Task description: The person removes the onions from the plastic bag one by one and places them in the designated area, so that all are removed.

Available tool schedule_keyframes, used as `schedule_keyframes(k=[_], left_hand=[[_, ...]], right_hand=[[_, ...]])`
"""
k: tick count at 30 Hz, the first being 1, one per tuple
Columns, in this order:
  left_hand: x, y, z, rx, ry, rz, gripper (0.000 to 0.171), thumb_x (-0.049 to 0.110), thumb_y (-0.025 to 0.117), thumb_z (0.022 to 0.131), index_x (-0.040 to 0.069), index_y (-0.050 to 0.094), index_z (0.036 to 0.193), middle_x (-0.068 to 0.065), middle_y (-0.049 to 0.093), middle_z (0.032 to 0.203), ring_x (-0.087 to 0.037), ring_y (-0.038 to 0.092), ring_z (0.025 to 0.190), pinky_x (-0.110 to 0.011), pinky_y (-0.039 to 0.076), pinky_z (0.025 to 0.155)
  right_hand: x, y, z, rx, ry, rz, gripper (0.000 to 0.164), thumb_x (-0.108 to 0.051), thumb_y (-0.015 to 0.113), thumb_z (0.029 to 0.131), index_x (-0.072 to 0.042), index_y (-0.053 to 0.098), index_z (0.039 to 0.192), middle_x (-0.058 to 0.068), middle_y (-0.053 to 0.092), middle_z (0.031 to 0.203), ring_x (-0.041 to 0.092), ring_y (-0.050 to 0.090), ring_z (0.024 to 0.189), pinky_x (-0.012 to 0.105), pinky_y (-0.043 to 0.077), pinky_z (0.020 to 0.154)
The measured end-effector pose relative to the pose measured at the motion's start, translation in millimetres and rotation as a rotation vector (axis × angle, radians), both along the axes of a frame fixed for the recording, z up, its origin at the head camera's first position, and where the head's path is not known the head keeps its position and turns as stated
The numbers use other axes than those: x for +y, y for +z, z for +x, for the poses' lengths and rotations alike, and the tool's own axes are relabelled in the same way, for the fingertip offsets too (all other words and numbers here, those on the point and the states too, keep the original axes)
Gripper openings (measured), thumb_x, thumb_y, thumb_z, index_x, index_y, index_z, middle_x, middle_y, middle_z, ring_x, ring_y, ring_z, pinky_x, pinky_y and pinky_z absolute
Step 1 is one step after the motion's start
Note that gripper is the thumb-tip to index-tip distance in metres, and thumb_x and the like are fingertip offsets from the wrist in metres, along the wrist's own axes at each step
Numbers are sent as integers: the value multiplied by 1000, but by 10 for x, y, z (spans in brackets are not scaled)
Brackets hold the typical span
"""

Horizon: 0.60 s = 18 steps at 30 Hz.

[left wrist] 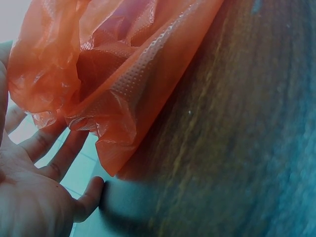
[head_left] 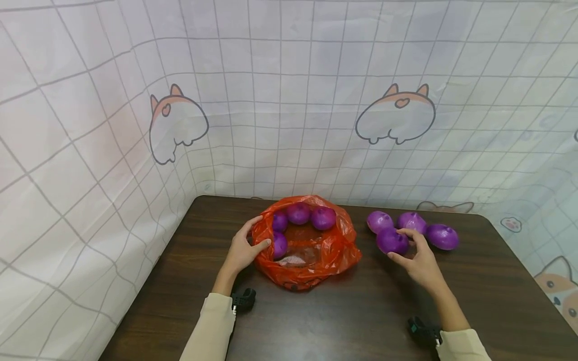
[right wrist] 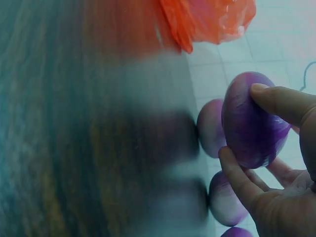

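Observation:
A red plastic bag [head_left: 336,255] stands with its mouth spread wide, several purple onions [head_left: 298,213] lying along its left and back inside. My left hand [head_left: 241,250] holds the bag's left rim, thumb on the inner side and fingers outside. In the left wrist view, fingers [left wrist: 44,143] reach behind the crinkled red plastic. Between thumb and fingers, my right hand [head_left: 422,263] pinches a smooth purple onion [head_left: 392,241]. The right wrist view shows this onion [right wrist: 252,123] raised above the tabletop. Three more onions [head_left: 442,236] sit just behind and beside that hand.
Everything rests on a dark wooden table [head_left: 325,321], with the bag near its back edge. A white grid-patterned cloth [head_left: 293,100] with cartoon animals hangs behind and at the sides. Black wrist devices [head_left: 244,299] are strapped near both beige sleeves [head_left: 209,326].

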<state>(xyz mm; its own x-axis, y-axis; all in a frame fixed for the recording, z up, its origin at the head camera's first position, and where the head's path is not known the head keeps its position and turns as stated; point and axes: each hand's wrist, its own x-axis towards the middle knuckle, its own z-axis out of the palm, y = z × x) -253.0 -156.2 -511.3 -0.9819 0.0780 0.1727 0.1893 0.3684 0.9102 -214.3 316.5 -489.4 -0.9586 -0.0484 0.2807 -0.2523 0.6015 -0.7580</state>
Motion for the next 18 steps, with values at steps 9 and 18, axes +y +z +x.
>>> schedule_keyframes(k=[9,18], left_hand=[[-6,-18,-14,10,-5,-6,70,32,81,88,30,48,150,-12,59,138,-32,60,120,-50,57,97],[-8,-19,-17,15,-5,-3,70,31,81,88,30,49,150,-12,60,138,-32,59,120,-50,57,96]], right_hand=[[62,-92,-43,-45,17,72,63,-15,80,89,-5,48,142,28,43,146,48,51,123,50,49,89],[82,-180,-75,-36,43,74,61,-6,81,86,-3,50,138,25,47,141,42,54,120,42,57,89]])
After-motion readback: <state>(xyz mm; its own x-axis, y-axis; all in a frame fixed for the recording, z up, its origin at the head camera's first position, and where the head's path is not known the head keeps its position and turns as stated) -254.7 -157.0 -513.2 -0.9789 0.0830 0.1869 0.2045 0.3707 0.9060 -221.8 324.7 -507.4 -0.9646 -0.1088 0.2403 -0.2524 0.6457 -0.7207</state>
